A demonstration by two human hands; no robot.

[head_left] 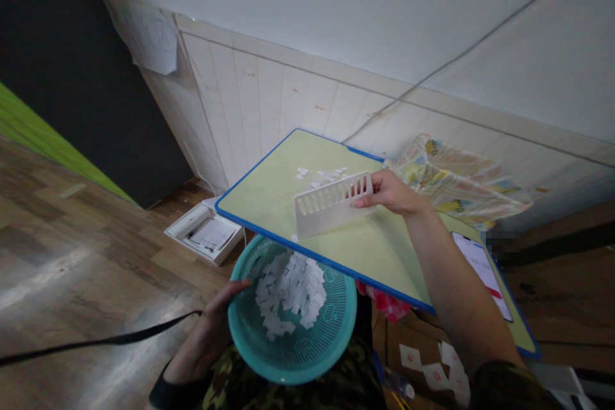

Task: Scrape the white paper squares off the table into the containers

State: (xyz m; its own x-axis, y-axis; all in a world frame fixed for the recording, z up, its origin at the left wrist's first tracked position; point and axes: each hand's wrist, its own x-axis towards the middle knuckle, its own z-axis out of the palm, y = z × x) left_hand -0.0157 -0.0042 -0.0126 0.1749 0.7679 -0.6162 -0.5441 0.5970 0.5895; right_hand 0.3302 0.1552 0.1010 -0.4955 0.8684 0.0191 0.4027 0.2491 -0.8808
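Observation:
My right hand (387,192) grips one end of a white slotted plastic divider (321,214), which stands on edge on the table (269,186) near its front. Small white paper pieces (331,175) lie scattered on the tabletop behind the divider. Below the table's front edge, my left hand (223,307) holds the left rim of a teal plastic colander (343,333), with the thumb over the rim. Inside the colander rests a heap of white paper pieces (293,288). The table edge covers the colander's far rim.
A white open box (216,250) with papers sits on the wooden floor at left. A phone (483,275) lies on the table's right end. Patterned cloth (461,179) is bunched at the back right. Printed cards (435,375) lie low at right. A black strap (120,338) crosses the left.

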